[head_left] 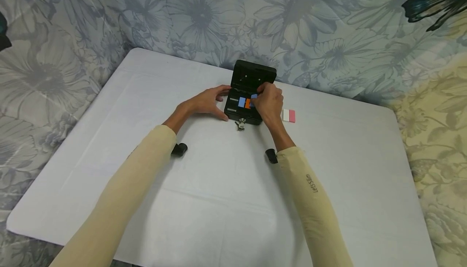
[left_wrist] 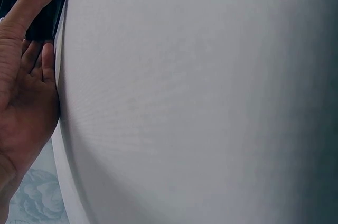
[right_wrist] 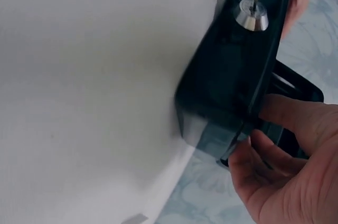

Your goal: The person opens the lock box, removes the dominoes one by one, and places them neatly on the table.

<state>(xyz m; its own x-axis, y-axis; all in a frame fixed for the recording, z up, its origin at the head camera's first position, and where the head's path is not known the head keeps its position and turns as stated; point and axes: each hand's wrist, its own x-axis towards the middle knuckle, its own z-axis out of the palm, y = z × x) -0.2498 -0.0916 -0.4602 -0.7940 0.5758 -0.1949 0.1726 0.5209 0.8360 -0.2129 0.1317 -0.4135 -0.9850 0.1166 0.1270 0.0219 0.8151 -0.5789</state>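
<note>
L hand touching blk box, grip apart | R hand hanging over box's R side, grip: can't tell if clamping blue pc | orange pc lying in box

I see a wide bit of white table between the arms, so a hand could slide up to the black box from the front. Only the keys stick out there. The left hand blocks the left side. The right hand covers the right part, by a blue block. Behind, the lid stands up like a wall, and a pink and white block sits just right
</note>
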